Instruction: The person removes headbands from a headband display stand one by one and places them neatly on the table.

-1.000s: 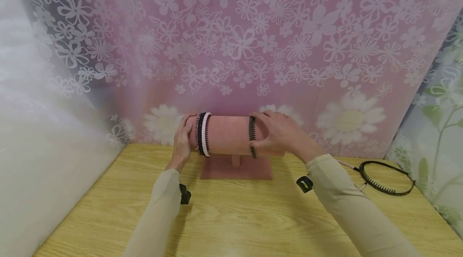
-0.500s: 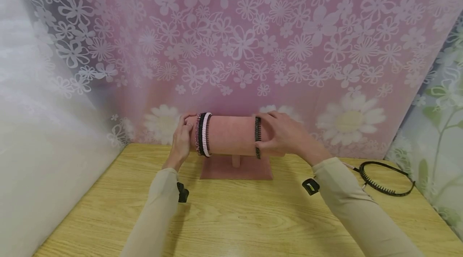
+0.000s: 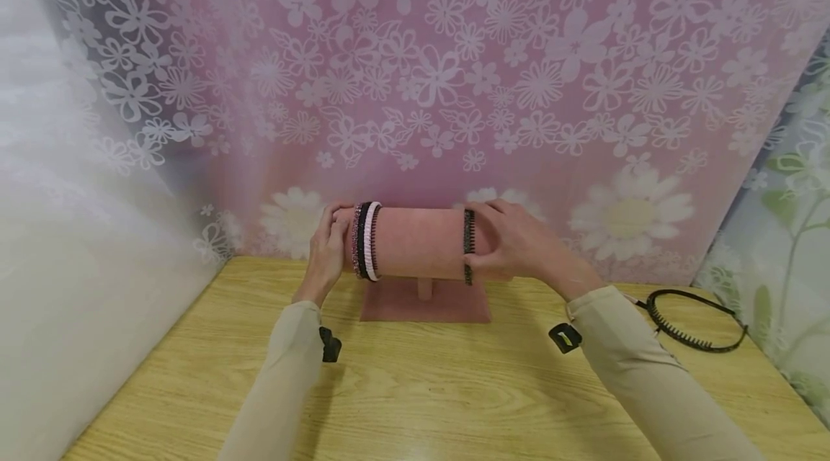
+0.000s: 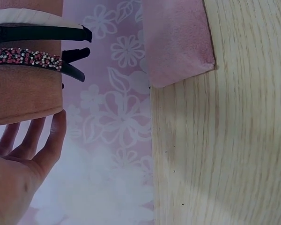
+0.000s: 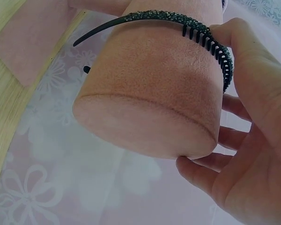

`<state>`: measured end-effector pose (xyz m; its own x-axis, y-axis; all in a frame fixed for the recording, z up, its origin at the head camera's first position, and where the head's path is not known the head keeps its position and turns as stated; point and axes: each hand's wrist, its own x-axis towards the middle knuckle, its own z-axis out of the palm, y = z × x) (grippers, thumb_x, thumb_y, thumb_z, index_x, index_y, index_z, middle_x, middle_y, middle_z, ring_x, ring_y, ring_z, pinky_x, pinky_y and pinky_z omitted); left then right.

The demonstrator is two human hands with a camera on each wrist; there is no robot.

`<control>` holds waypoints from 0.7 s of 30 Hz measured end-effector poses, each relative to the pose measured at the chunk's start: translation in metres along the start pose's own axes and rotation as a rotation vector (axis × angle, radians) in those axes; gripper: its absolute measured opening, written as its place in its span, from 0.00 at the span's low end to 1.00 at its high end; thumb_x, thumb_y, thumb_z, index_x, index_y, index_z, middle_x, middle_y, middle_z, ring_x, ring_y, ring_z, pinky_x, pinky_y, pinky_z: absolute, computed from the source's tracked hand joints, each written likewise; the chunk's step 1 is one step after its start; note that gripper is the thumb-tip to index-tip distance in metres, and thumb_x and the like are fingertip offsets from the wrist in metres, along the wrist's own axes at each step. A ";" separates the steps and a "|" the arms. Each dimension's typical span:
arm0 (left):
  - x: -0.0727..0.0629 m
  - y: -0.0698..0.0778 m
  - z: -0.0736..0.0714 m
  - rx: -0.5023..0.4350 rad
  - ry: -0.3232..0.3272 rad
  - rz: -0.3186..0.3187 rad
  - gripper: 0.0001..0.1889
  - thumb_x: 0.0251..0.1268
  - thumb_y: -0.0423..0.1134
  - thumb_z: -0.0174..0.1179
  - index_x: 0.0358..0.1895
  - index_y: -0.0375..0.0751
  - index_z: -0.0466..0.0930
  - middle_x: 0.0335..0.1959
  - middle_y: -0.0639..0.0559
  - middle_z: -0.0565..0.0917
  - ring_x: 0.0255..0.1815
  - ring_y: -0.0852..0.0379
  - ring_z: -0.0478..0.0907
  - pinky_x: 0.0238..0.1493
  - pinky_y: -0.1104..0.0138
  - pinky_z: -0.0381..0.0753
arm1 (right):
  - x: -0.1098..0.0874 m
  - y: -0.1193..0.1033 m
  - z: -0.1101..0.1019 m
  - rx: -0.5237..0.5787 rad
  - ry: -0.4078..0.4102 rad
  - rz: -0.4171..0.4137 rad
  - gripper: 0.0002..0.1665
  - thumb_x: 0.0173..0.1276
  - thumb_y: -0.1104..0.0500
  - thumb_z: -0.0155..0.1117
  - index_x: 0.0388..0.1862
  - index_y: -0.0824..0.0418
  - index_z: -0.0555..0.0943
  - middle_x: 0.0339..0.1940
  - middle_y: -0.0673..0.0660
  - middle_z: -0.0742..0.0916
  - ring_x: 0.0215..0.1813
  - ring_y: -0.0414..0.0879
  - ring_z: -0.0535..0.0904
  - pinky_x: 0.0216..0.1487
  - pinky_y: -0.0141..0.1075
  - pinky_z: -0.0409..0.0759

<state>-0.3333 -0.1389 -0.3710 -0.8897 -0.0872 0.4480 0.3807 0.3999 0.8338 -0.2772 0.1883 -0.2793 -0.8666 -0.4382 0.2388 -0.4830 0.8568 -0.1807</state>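
Observation:
A pink velvety headband display stand (image 3: pixel 420 241), a horizontal roll on a post and flat base, stands against the backdrop. At its left end my left hand (image 3: pixel 326 252) holds the roll, fingertips against the end edge in the left wrist view. Just inboard sit a pink-beaded headband (image 4: pixel 25 57), a black headband (image 4: pixel 42 33) and a white ribbed headband (image 3: pixel 370 241), side by side. Near the right end, my right hand (image 3: pixel 521 245) grips a dark glittery toothed headband (image 5: pixel 178 19) over the roll. The thumb lies on its front; the other fingers reach behind the roll.
A black toothed headband (image 3: pixel 700 340) lies on the wooden table (image 3: pixel 428 389) at the right, partly over a light-coloured one hidden by my sleeve. A pink floral curtain (image 3: pixel 415 72) hangs directly behind the stand.
My right hand has slid the glittery headband a little to the right along the roll, slowing at the end. The left hand and the three headbands beside it stay put.

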 end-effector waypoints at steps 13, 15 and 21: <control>0.001 -0.006 0.003 -0.020 0.031 0.036 0.18 0.82 0.51 0.40 0.65 0.61 0.74 0.65 0.47 0.80 0.60 0.43 0.79 0.62 0.46 0.76 | -0.005 0.000 -0.004 -0.003 -0.019 0.023 0.51 0.60 0.41 0.73 0.79 0.57 0.65 0.73 0.69 0.74 0.72 0.67 0.71 0.67 0.64 0.73; 0.001 -0.006 0.003 -0.020 0.037 0.041 0.18 0.82 0.51 0.40 0.65 0.60 0.74 0.65 0.46 0.80 0.60 0.43 0.79 0.63 0.46 0.75 | -0.005 0.001 -0.004 -0.007 -0.013 0.023 0.52 0.60 0.41 0.74 0.79 0.57 0.66 0.72 0.69 0.74 0.71 0.67 0.72 0.67 0.64 0.73; 0.001 -0.005 0.004 -0.025 0.046 0.052 0.19 0.82 0.52 0.41 0.65 0.58 0.75 0.64 0.46 0.81 0.60 0.43 0.79 0.63 0.46 0.75 | -0.007 0.003 -0.004 -0.006 -0.014 0.034 0.53 0.59 0.39 0.75 0.79 0.55 0.65 0.72 0.69 0.74 0.70 0.67 0.72 0.65 0.64 0.74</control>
<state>-0.3369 -0.1376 -0.3765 -0.8562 -0.1093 0.5050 0.4329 0.3818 0.8166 -0.2718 0.1946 -0.2779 -0.8843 -0.4122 0.2194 -0.4523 0.8729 -0.1829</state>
